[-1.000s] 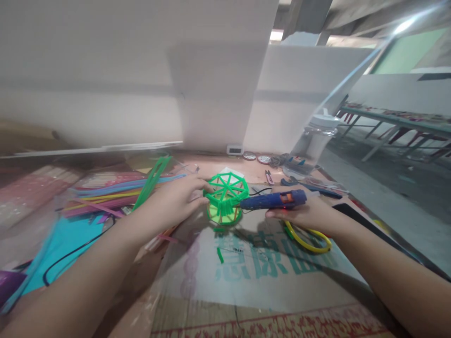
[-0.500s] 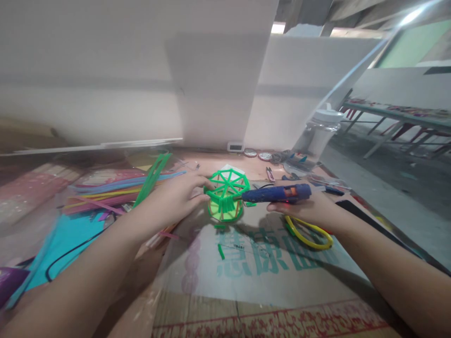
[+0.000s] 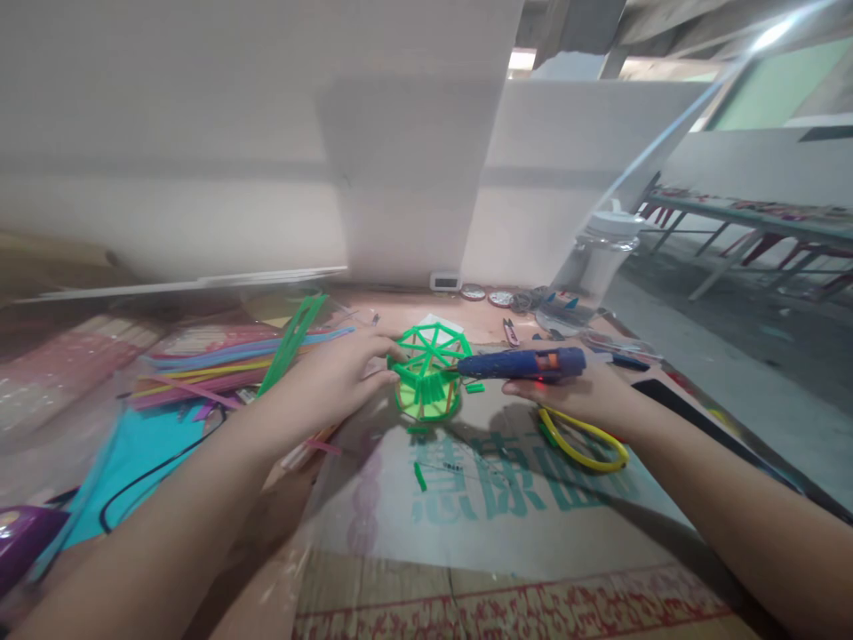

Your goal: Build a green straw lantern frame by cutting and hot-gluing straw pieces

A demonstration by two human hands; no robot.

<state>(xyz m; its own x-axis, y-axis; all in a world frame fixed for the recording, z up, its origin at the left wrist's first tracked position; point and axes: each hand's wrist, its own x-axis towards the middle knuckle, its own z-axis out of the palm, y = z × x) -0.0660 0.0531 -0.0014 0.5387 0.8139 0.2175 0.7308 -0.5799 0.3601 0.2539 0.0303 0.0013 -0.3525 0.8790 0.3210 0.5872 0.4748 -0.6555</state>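
A small green wheel-topped model (image 3: pixel 433 340), apparently made of pipe cleaners over thin sticks, stands upright on the printed cardboard (image 3: pixel 373 533). My left hand (image 3: pixel 356 378) grips its left rim between thumb and fingers. In my right hand (image 3: pixel 579 391) is a blue glue gun (image 3: pixel 516 364), a red light glowing on it. Its nozzle points left and meets the model's right side; whether it touches is hard to tell. Short green pieces (image 3: pixel 419 476) lie in front of the model, with another green piece (image 3: pixel 475 388) to its right.
Yellow coil (image 3: pixel 583 440) lies under my right wrist. Coloured pipe cleaners (image 3: pixel 219 364) and a blue sheet (image 3: pixel 153 444) are at left. Small snips (image 3: pixel 510 332), a little white display (image 3: pixel 445 282) and a clear bottle (image 3: pixel 593 267) stand behind. A black flat object (image 3: pixel 680 409) is at right.
The glue gun's tip has shifted slightly up and right along the model's side. My left hand keeps its hold; the view has moved a little.
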